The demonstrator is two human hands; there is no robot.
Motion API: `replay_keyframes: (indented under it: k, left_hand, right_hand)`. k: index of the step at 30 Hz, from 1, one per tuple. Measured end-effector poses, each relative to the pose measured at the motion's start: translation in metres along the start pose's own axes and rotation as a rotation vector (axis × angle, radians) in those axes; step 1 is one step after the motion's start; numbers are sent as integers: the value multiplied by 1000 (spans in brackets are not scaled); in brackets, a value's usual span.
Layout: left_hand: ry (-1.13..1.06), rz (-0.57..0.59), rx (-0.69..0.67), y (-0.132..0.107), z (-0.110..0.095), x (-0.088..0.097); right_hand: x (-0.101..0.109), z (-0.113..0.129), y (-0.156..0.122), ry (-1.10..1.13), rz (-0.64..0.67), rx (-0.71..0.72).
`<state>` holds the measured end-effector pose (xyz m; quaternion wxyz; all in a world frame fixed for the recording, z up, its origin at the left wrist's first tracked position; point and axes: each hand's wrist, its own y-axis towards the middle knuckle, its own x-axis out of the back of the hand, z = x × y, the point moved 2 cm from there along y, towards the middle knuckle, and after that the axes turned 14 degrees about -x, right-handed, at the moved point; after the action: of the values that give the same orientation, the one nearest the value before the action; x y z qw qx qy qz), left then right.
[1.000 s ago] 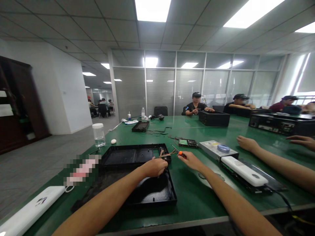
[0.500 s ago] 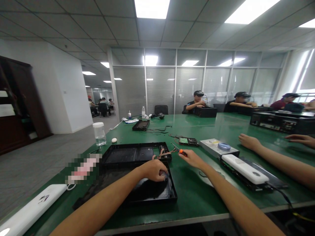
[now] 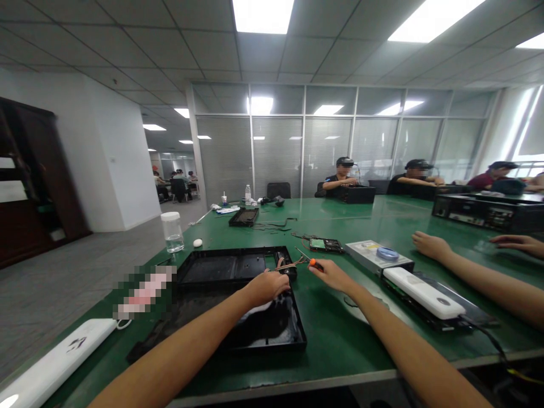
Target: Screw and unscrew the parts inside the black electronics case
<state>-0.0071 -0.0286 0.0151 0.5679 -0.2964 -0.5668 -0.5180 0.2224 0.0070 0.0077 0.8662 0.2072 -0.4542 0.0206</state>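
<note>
My right hand (image 3: 334, 275) is wrapped round a screwdriver (image 3: 315, 264) with an orange and black handle, its thin shaft pointing forward and left. Over the right part of an open black plastic case (image 3: 276, 334), my left hand (image 3: 267, 287) has its fingers curled together, palm down. What those fingers hold, if anything, is hidden. Just beyond them, thin coloured wires (image 3: 293, 265) come out of the far half of the case (image 3: 221, 265). The screwdriver's tip is close to these wires; whether it touches them I cannot tell.
A green circuit board (image 3: 325, 244) lies beyond the screwdriver. To the right are a metal drive box (image 3: 369, 255) with blue tape (image 3: 387, 253) and a white device (image 3: 425, 292). A co-worker's hands (image 3: 431, 245) rest farther right. A clear jar (image 3: 172, 232) stands left.
My left hand has moved forward, from the near half of the case towards the wires, and stays closed. My right hand with the screwdriver is almost still.
</note>
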Motion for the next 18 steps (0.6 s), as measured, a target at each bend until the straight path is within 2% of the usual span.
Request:
replay_keyframes:
  k: [3,10,18]
  left_hand:
    - [45,10,75,0,1,-2]
    - [-102,-119,21,1,8,-13]
    - [-120,-134,-34,5,11,-16]
  right_hand:
    - [0,0,0,1,3,2]
    - [3,2,-1,-16,1,2]
    - [2,3,-1,-29,13,37]
